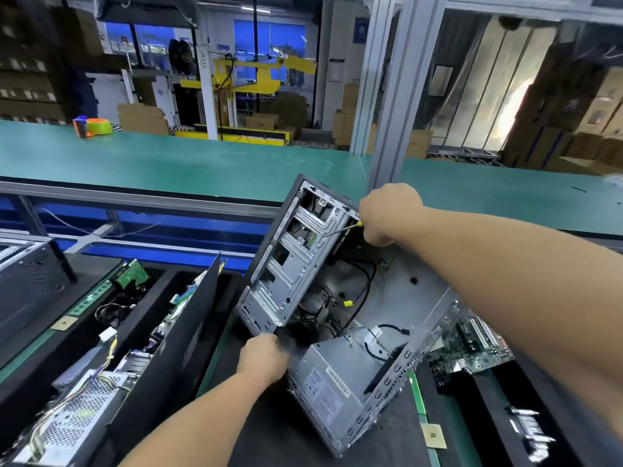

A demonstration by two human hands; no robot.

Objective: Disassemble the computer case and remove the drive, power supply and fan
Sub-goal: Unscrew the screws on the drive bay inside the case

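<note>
From the head camera, the computer case (337, 298) sits open and tipped at an angle on the dark mat of the tabletop (269, 433), its side panel off and the inside facing up. The right hand (387, 214) is curled round a screwdriver (340, 229) with a yellow collar, the tip resting against the metal drive cage (296, 261) near the top of the case. The left hand (264, 357) grips the lower front edge of the case; its fingers are tucked out of sight, so I cannot tell how they lie. The grey power supply (323, 389) is in its corner nearest the person, with black cables (364, 288) looping loose across the floor of the case.

What worries me is the tilt: if the left hand slackens, the case could swing or drop on the mat. The screwdriver could skid off the screw and jab a cable or the small board behind the cage. A freed screw would likely fall among the wires.
</note>
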